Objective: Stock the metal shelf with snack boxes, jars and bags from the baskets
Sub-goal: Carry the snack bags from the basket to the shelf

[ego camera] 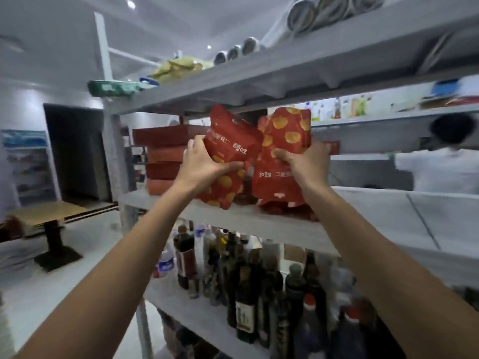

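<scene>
Up at the middle board of the shelf (259,225), the person is gripping two red bags with yellow spots, one in each hand. The left hand (204,161) is curling its fingers round the edge of the left bag (233,149), thumb lying across the front. The bag is tilting, its lower corner hanging at the board's front edge. The right hand (304,161) is pinching the right bag (285,136), thumb pressing on the front and fingers going behind. That bag's bottom is resting on the board. The two bags are touching side by side.

Red boxes (164,161) are standing stacked just left of the left bag. A dark jar (246,196) is sitting low between the bags, partly hidden. The upper board is running just above the bag tops, carrying cans (234,51) and a yellow pack (178,67). Bottles (246,294) are crowding the board below. Behind the shelf on the right, another person (451,164) in white is standing.
</scene>
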